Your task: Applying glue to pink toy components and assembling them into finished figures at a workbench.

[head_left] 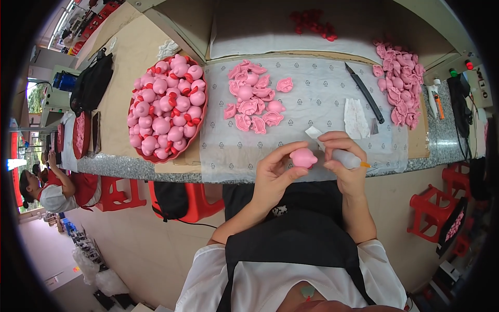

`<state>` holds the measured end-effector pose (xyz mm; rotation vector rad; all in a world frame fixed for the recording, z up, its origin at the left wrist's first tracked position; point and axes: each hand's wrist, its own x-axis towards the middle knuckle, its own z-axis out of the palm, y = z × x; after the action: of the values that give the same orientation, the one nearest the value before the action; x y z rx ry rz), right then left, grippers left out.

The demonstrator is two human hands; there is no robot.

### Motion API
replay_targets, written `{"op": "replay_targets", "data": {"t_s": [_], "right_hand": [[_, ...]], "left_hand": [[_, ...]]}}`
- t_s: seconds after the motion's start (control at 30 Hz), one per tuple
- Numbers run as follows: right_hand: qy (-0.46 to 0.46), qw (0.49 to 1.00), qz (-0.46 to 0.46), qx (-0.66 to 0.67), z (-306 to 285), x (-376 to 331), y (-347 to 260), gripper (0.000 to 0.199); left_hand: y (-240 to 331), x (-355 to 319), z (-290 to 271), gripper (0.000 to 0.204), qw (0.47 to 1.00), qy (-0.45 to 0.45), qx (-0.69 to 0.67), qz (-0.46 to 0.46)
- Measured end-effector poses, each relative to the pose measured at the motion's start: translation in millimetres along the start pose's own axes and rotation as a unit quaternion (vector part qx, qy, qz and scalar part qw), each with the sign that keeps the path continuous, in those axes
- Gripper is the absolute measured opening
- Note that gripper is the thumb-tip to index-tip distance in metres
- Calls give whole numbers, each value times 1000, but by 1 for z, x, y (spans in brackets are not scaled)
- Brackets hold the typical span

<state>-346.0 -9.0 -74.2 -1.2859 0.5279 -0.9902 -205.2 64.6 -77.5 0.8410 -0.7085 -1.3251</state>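
Near the bench's front edge, my left hand (275,169) pinches a small rounded pink plastic toy part (303,157) between thumb and fingers. Close on its right, my right hand (349,174) is wrapped round a small whitish squeeze bottle (344,158) with an orange-yellow tip pointing right, away from the part. A white slip (313,132) sticks out beside the right fingertips; whether they grip it I cannot tell. Beyond my hands, loose pink shell pieces (257,106) lie on the printed white sheet (301,112), some hollow side up.
At left stands a red scalloped basket (204,112) heaped with pink parts bearing red bits. A black utility knife (365,93) and crumpled tissue (356,119) lie at right, near more pink shells (400,86). Red pieces (314,23) sit under the shelf. Another person (67,187) works far left.
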Motion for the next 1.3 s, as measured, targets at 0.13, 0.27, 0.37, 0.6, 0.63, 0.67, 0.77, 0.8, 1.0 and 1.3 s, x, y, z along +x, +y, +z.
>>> {"op": "replay_targets", "data": {"t_s": [0.13,0.27,0.37,0.6,0.63,0.67,0.77,0.8,1.0,1.3], "right_hand": [[46,990,5,131,20,-6,12,20],[65,962,37,262,28,-12,23,12],[58,946,51,315,27,-12,26,11],[36,943,52,328,28,-12,29,12],[39,943,44,329,28,-13,30,12],[40,943,44,328,28,-13,30,12],[19,947,32,318,28,-12,32,11],[21,946,39,322,29,-12,33,11],[33,966,40,253,26,-7,22,12],[-8,1000,-11,11,13,0,8,17]], "left_hand": [[-4,2,5,41,991,-18,79,107],[-4,-1,7,38,995,5,29,100],[-5,-2,10,32,994,12,-20,110],[-11,-4,6,15,988,-9,-105,110],[-11,-4,5,15,988,-10,-106,108],[-11,-4,4,15,987,-17,-115,112],[-11,-4,2,14,985,-20,-128,115],[-12,-4,2,13,985,-16,-130,115],[-19,1,-1,16,983,17,-153,97],[-2,9,-7,34,913,21,334,235]]}}
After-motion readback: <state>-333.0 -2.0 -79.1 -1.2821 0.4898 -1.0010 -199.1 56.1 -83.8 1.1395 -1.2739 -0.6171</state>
